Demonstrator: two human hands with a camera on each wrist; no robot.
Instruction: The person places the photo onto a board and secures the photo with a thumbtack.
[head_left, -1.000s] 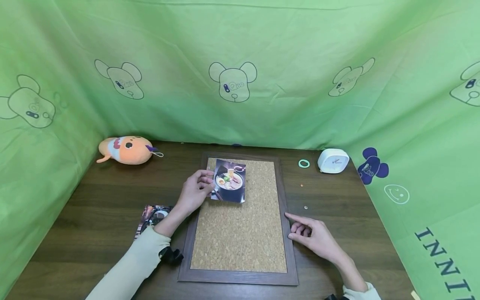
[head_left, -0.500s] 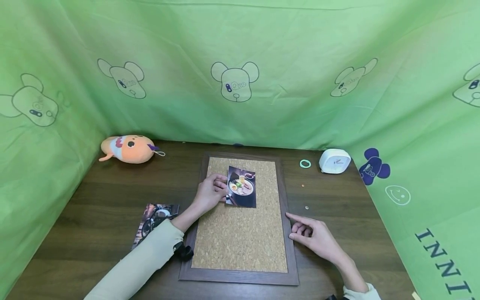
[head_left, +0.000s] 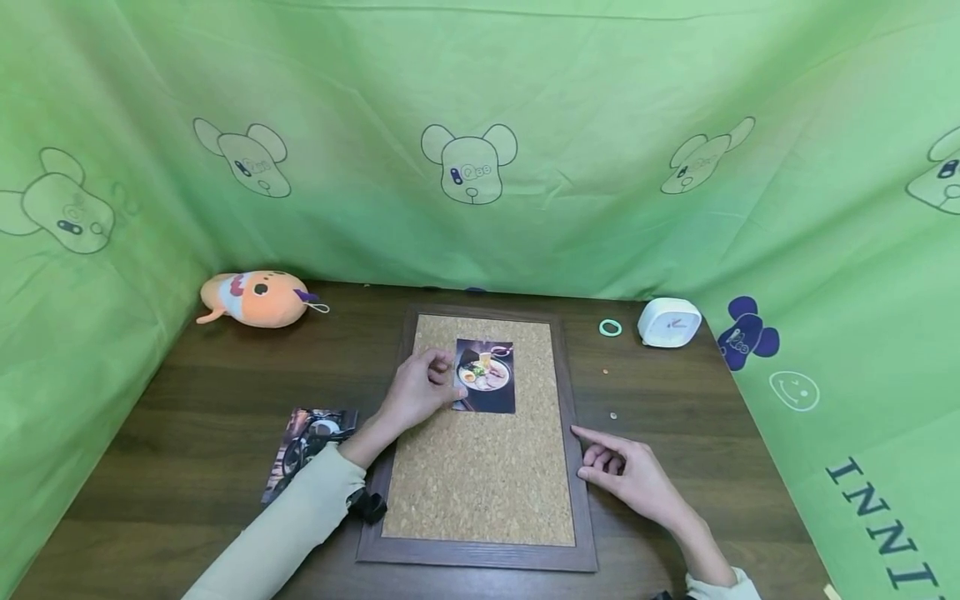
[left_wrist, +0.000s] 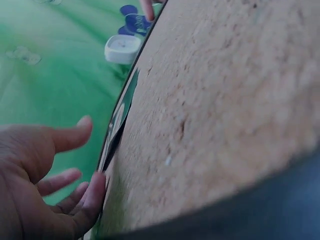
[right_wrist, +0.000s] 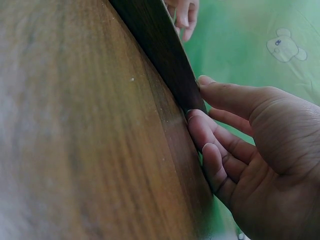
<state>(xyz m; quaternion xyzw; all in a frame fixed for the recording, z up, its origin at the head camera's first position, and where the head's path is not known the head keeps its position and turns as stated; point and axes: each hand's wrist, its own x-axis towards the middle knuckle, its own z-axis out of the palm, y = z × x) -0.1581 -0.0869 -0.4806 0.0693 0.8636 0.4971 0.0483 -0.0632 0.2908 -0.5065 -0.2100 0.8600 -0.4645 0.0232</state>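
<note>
A photo print of a ramen bowl (head_left: 483,375) lies on the upper part of a framed cork board (head_left: 480,492). At the print's left edge is my left hand (head_left: 422,385), its thumb overlapping the lower corner in the head view. In the left wrist view a fingertip meets the near end of the print (left_wrist: 120,122), which bows slightly off the cork, while the thumb (left_wrist: 72,136) stands apart from it. My right hand (head_left: 633,479) rests against the right side of the frame, index finger stretched out and thumb touching the edge, other fingers curled inward.
Another photo print (head_left: 315,437) lies left of the board, partly under the left sleeve. An orange plush toy (head_left: 262,298) sits at the back left. On the right are a green ring (head_left: 610,327), a white clock (head_left: 670,322) and two tiny round bits (head_left: 613,415).
My left hand has carried the ramen print right and slightly down over the cork, and the print has come down straighter and flatter. The right hand has stayed at the frame.
</note>
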